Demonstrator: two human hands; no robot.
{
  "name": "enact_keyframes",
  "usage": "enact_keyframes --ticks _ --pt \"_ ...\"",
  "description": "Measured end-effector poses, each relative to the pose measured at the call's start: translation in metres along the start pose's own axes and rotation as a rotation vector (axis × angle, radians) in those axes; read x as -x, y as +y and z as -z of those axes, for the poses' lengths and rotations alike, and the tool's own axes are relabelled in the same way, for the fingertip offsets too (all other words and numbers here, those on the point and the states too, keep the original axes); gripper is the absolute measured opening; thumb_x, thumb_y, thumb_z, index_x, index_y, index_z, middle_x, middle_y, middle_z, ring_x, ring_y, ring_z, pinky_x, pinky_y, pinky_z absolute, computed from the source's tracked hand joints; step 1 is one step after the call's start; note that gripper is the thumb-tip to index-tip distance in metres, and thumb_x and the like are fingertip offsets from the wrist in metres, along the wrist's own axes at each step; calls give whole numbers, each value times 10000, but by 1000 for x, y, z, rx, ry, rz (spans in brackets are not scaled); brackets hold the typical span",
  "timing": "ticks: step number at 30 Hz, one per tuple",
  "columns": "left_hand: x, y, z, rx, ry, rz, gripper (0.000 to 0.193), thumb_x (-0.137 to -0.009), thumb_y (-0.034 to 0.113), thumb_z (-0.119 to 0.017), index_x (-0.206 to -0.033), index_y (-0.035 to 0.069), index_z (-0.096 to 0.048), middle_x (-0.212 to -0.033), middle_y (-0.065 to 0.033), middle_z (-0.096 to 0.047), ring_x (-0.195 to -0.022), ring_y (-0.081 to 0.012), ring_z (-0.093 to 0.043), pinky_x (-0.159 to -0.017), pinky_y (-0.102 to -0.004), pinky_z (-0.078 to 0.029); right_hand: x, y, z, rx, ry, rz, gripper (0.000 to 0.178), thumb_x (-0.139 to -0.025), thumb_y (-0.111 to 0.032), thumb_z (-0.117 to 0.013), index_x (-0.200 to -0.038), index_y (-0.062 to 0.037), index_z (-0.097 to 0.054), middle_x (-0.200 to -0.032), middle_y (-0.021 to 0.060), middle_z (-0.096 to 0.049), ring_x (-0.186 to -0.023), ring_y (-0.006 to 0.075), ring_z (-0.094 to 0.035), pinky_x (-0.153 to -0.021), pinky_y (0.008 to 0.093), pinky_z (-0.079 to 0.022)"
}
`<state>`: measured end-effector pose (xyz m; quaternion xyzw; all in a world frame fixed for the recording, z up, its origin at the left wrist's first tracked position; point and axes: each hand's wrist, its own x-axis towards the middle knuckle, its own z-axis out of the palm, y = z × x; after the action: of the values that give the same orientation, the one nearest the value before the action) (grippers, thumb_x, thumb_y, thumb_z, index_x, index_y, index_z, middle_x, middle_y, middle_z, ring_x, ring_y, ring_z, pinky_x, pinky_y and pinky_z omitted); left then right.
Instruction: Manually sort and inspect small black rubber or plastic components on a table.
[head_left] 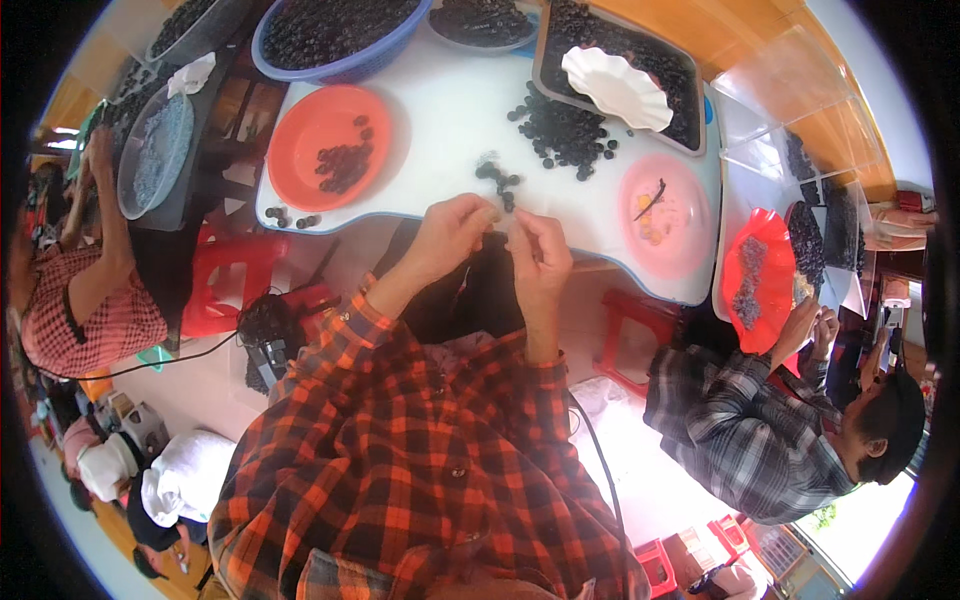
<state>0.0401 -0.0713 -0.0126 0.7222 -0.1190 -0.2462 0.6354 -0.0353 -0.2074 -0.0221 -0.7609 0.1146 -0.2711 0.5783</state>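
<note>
My left hand (452, 238) and my right hand (540, 248) are close together at the near edge of the white table (440, 120). The fingertips of each are pinched, and whatever sits between them is too small to make out. Just beyond the fingertips lies a little cluster of small black round pieces (497, 184). A larger loose heap of the same black pieces (565, 130) spreads farther off to the right. To the left, an orange-red basin (290, 150) holds some dark pieces. On the right a pink basin (690, 235) contains a dark thin tool and small yellowish bits.
Along the far side stand a blue basin (340, 72) and a metal tray (625, 113), both full of black pieces, with a white scalloped dish (618, 90) on the tray. Co-workers sit left and right; a red scalloped dish (776, 240) is beside the right one. Red stools (636, 340) flank me.
</note>
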Motion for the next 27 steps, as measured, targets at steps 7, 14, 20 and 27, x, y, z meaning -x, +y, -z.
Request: enact_keyframes --ticks 7,14,20,27 --pt "6 -4 -2 181 -99 74 263 -1000 270 -553 -972 31 -657 -672 27 -567 -555 -27 -496 -461 -175 -389 4 -6 -3 -103 -99 -25 148 -889 -2 -659 -1036 9 -655 -916 53 -600 -725 82 -582 -624 201 -469" --pt "-2 -5 -4 74 -157 109 239 -983 242 -577 -950 23 -665 -702 -11 -606 -583 -64 -537 -486 -221 -421 4 -7 -1 -174 -57 -88 110 -883 4 -663 -993 9 -661 -918 49 -598 -720 82 -574 -626 209 -471" --pt "-32 6 -9 -572 275 -600 138 -848 98 -665 -970 34 -676 -842 -116 -607 -714 -279 -609 -630 -364 -486 -1 11 4 85 82 1 82 -865 -10 -675 -943 8 -658 -893 73 -600 -704 123 -571 -622 244 -479" --pt "-64 18 -15 -933 135 -591 179 -787 152 -716 -940 61 -693 -944 -105 -567 -922 -291 -578 -720 -399 -503 -8 8 8 194 128 62 71 -862 -17 -674 -927 2 -653 -868 84 -592 -687 150 -571 -620 267 -483"
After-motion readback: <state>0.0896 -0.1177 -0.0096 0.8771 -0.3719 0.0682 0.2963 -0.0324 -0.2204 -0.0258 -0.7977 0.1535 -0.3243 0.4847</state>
